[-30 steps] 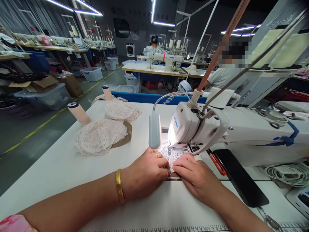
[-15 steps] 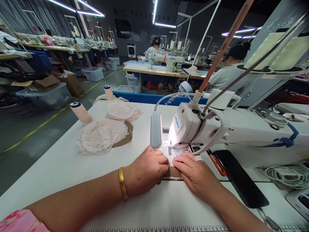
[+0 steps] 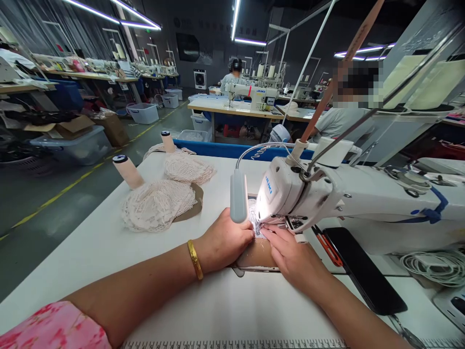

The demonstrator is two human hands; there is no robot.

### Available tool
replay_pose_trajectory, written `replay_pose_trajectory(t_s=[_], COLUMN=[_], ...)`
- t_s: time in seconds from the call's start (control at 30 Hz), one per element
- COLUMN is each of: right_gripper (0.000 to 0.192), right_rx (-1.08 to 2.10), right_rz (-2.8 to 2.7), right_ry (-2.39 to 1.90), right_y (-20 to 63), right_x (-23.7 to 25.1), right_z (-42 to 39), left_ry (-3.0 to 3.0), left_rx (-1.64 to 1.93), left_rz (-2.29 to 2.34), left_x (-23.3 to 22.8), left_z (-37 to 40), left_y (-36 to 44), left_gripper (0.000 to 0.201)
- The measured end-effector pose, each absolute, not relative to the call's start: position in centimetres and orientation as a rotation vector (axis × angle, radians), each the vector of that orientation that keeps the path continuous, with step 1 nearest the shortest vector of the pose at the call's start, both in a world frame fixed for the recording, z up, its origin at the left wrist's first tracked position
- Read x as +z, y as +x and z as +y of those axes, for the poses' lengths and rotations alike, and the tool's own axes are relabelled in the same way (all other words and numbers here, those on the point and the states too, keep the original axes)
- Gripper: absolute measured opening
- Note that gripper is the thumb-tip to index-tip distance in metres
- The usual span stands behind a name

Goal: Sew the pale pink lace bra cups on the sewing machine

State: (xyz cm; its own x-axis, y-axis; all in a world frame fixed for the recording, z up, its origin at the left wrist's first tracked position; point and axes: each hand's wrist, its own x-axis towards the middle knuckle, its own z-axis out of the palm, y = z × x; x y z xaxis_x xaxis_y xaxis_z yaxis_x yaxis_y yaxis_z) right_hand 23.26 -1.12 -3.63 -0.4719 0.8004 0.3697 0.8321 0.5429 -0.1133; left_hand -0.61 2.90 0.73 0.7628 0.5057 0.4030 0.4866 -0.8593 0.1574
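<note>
a smooth white tabletop (image 3: pixel 109 252) spreads beneath your arms, in a dim workshop with a grey floor (image 3: pixel 18 271) and a co-worker in a pale shirt (image 3: pixel 339 122). the white lace fabric (image 3: pixel 253 209) lies under the head of the white metal sewing machine (image 3: pixel 279 189), brightly lit beside the slim grey lamp (image 3: pixel 238 198), its openwork partly hidden by your hands. your left hand (image 3: pixel 227 237) curls its fingers down at the lace; you cannot tell whether they pinch it. your right hand (image 3: pixel 292 252) rests its fingertips on it, its grip equally unclear. a marked ruler strip (image 3: pixel 232 344) runs along the near side; white surface extends left of your wrist to the slanting edge, while a flat black phone (image 3: pixel 363 271) lies near your right forearm.
</note>
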Motion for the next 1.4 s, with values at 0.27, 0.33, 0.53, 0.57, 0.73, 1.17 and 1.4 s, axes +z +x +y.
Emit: replay_pose_trajectory(t_s=[0.27,0.33,0.53,0.57,0.73,1.17,1.4], right_gripper=[0.051,0.048,0.044,0.047,0.050,0.036,0.025], right_rx=[-0.129,-0.121,-0.061,-0.048,0.048,0.367,0.899], right_rz=[-2.388,-2.378,-2.345,-2.357,-2.461,-2.557,-2.637], right_ry=[-1.329,-1.281,-1.007,-0.956,-0.746,-0.500,-0.329], right_y=[23.3,23.1,21.8,21.5,20.4,20.0,19.4], right_x=[-3.7,-3.4,-2.2,-2.1,-1.2,0.9,1.9], right_z=[-1.2,-1.3,-1.8,-1.9,-2.7,-4.6,-5.5], left_ry=[2.849,2.820,2.912,2.898,2.789,2.554,2.559], left_rx=[0.594,0.501,0.203,0.192,0.381,0.639,0.616], left_rz=[1.012,1.086,1.155,1.108,1.257,1.435,1.381], left_x=[0.9,1.2,3.0,3.4,3.9,1.7,1.0], left_z=[2.9,2.8,1.5,1.3,2.6,4.1,4.2], left_y=[-1.4,-1.5,-1.7,-1.9,-3.3,-3.0,-3.3], left_gripper=[0.015,0.024,0.018,0.019,0.015,0.013,0.008])
